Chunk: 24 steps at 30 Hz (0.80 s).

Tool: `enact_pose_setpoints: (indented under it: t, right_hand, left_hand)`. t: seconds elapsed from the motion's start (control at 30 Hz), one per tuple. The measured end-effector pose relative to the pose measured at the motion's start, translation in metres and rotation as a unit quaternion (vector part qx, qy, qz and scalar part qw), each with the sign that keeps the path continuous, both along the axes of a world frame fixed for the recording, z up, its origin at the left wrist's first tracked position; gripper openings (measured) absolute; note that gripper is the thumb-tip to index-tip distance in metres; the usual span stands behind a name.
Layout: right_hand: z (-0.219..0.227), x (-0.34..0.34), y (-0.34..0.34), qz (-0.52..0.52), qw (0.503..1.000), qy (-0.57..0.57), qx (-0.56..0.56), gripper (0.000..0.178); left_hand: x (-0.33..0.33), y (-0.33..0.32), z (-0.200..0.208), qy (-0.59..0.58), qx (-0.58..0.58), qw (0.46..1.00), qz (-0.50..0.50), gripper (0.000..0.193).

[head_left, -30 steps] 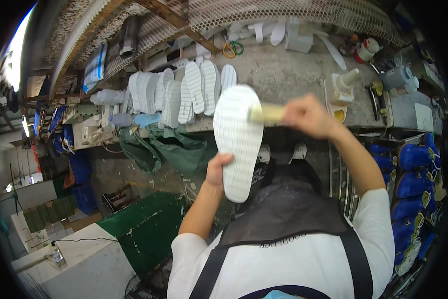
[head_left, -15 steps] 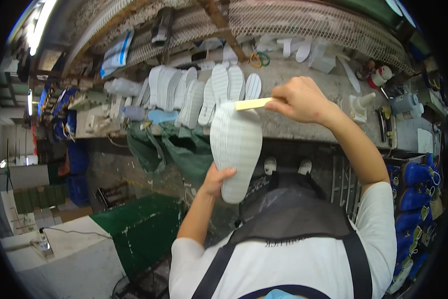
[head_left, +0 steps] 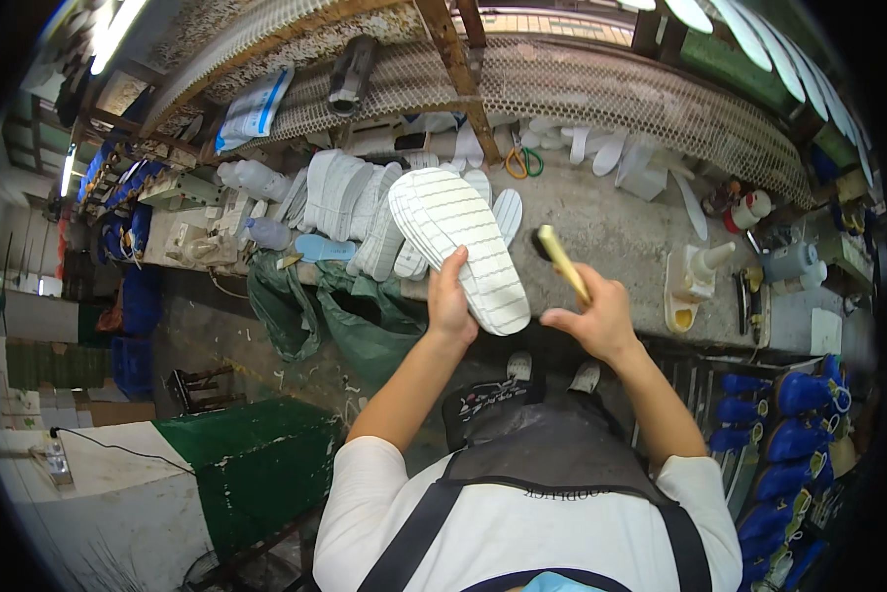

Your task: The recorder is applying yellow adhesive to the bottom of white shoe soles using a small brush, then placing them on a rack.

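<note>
A fanned stack of white insoles (head_left: 468,242), marked with thin dark lines, is gripped near its lower end by my left hand (head_left: 449,304). The thumb lies over the top insole; the other fingers are mostly hidden beneath. Right of the stack, my right hand (head_left: 603,318) is closed on the pale yellow handle of a brush (head_left: 566,266). The brush's dark bristles point left, apart from the insoles. Behind the stack, more insoles (head_left: 333,192) lie in rows on the workbench (head_left: 601,232).
Scissors (head_left: 524,163) lie at the bench's back. To the right stand a white dispenser (head_left: 698,276) and a bluish bottle (head_left: 791,264). Green sacks (head_left: 365,311) hang at the front edge. Blue shoes (head_left: 799,395) fill a rack at right; a mesh shelf (head_left: 641,84) spans above.
The brush has left the insoles and moved right and lower with my right hand. My left hand has turned the stack, its upper end now leaning left and its lined face showing.
</note>
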State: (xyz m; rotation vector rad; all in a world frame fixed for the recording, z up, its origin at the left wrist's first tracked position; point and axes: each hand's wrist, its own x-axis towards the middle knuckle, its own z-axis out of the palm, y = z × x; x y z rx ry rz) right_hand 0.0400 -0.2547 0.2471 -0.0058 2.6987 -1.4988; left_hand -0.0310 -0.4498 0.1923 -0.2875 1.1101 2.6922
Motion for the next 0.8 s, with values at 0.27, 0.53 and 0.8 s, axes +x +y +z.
enact_pose_setpoints:
  t: [0.27,0.53,0.8]
  right_hand:
    - [0.006,-0.014,-0.028,-0.012,0.98,0.179,0.083,0.061]
    - [0.085,-0.116,0.011,-0.149,0.889,0.39,0.186,0.053]
    - [0.196,-0.259,-0.007,-0.2,0.83,0.337,0.396,0.072]
  left_hand:
    - [0.003,0.026,0.04,0.148,0.018,0.982,0.12,0.043]
    - [-0.024,-0.033,0.095,0.241,-0.1,0.961,-0.093,0.044]
    - [0.002,-0.07,0.042,0.097,0.0,0.989,-0.114,0.049]
